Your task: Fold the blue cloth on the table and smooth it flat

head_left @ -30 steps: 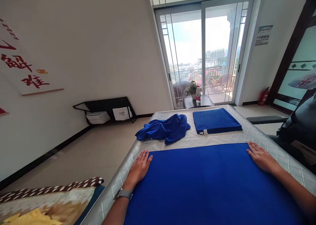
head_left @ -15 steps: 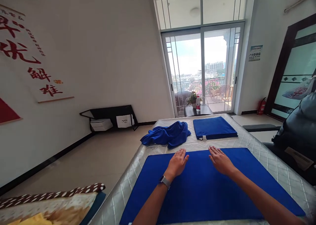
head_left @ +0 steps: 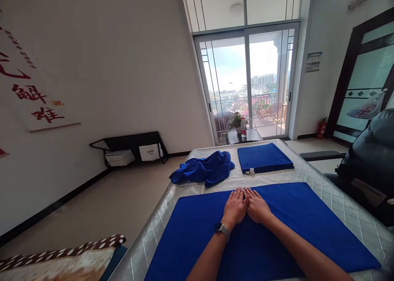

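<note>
A large blue cloth (head_left: 191, 227) lies spread flat over the quilted silver-white mattress (head_left: 150, 227). My left hand (head_left: 235, 207), a watch (head_left: 222, 229) on its wrist, rests palm down near the cloth's far edge. Right beside it my right hand (head_left: 257, 205) also lies flat on the cloth, the two touching at the thumbs. Fingers of both hands are stretched out, and neither grips anything. Beyond the far edge are a crumpled blue cloth (head_left: 207, 168) on the left and a neat stack of folded blue cloths (head_left: 264, 157) with a white tag on the right.
At the bed's far end stands a small dark table (head_left: 244, 137) with a plant and a bottle (head_left: 243, 127). A black leather chair (head_left: 369, 157) is at the right. Patterned bedding (head_left: 61, 260) lies lower left. A black rack (head_left: 132, 145) leans by the wall.
Both hands have slid inward along the cloth, from apart to side by side near the middle of its far edge. The view has turned slightly to the right.
</note>
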Available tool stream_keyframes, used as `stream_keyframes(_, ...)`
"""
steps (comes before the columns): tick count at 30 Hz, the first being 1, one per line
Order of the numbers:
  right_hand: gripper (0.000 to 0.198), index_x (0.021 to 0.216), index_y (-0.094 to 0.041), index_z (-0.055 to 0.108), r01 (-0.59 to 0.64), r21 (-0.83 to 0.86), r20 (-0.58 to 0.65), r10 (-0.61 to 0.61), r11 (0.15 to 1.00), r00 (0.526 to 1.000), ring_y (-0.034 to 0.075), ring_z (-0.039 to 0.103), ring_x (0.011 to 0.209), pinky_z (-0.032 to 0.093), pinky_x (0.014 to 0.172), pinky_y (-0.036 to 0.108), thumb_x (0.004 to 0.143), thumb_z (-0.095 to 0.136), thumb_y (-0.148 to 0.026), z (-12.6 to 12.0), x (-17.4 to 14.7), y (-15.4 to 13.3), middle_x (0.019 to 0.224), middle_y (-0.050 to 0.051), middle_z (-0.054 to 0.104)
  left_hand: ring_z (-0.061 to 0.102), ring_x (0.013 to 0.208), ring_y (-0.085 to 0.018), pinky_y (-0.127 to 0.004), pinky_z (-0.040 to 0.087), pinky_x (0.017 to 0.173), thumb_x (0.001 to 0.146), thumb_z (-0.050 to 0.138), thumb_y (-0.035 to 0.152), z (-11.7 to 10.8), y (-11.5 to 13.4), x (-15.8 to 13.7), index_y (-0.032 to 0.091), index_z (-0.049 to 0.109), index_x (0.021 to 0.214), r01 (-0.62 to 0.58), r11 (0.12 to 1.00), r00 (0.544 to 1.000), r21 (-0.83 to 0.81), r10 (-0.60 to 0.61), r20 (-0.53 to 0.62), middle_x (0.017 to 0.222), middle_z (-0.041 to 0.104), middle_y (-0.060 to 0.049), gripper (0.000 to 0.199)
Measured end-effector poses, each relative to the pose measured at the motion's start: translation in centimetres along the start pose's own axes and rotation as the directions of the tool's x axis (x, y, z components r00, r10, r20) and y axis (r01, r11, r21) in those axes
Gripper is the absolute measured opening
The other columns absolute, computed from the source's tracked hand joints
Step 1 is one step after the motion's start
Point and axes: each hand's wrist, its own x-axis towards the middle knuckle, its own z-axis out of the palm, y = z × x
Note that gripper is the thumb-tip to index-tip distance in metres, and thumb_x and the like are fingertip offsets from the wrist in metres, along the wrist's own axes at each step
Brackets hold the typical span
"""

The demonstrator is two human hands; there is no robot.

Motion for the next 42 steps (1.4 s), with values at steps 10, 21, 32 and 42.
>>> stream_keyframes(10, 0.045, 0.136, -0.023, 0.057, -0.182, -0.042, -0.015, 0.181, 0.982, 0.983, 0.028, 0.056, 0.125, 0.046, 0.105, 0.051, 0.098, 0.053, -0.048, -3.5, -5.1, 9.4, 0.142, 0.011, 0.056, 0.027, 0.15, -0.025, -0.05, 0.026, 0.122, 0.105, 0.022, 0.05, -3.8, -9.2, -4.5, 0.017, 0.034, 0.155, 0.189, 0.98, 0.974, 0.068, -0.196, 0.113, 0.161, 0.035, -0.013, 0.062)
stream_keyframes(21, 0.076, 0.155, -0.004, 0.03, -0.459, -0.216, -0.053, 0.46, 0.861, 0.887, 0.023, 0.021, 0.151, 0.018, 0.123, 0.045, 0.097, 0.014, -0.05, -1.1, -11.0, 23.3, 0.162, 0.014, 0.029, 0.026, 0.15, -0.028, -0.049, 0.026, 0.122, 0.102, 0.024, 0.047, -7.0, -24.2, -13.3, 0.012, 0.034, 0.155, 0.448, 0.879, 0.883, 0.161, -0.463, 0.073, 0.161, 0.033, -0.014, 0.064)
stream_keyframes(32, 0.075, 0.158, -0.01, 0.027, -0.448, -0.163, -0.078, 0.441, 0.879, 0.894, 0.025, 0.019, 0.151, 0.02, 0.123, 0.048, 0.098, 0.017, -0.054, -0.6, -11.1, 24.0, 0.164, 0.01, 0.026, 0.017, 0.153, -0.026, -0.047, 0.019, 0.125, 0.103, 0.02, 0.054, -7.2, -23.8, -13.2, 0.008, 0.021, 0.158, 0.472, 0.873, 0.864, 0.128, -0.486, 0.131, 0.165, 0.021, -0.014, 0.071)
stream_keyframes(42, 0.064, 0.151, -0.011, 0.042, -0.506, -0.323, -0.154, 0.483, 0.799, 0.862, 0.028, 0.028, 0.149, 0.02, 0.121, 0.053, 0.097, 0.023, -0.04, -3.0, -10.8, 20.6, 0.158, 0.014, 0.038, 0.031, 0.148, -0.027, -0.046, 0.03, 0.121, 0.103, 0.028, 0.047, -7.1, -23.5, -13.0, 0.008, 0.038, 0.152, 0.464, 0.868, 0.88, 0.176, -0.474, 0.019, 0.159, 0.036, -0.016, 0.064)
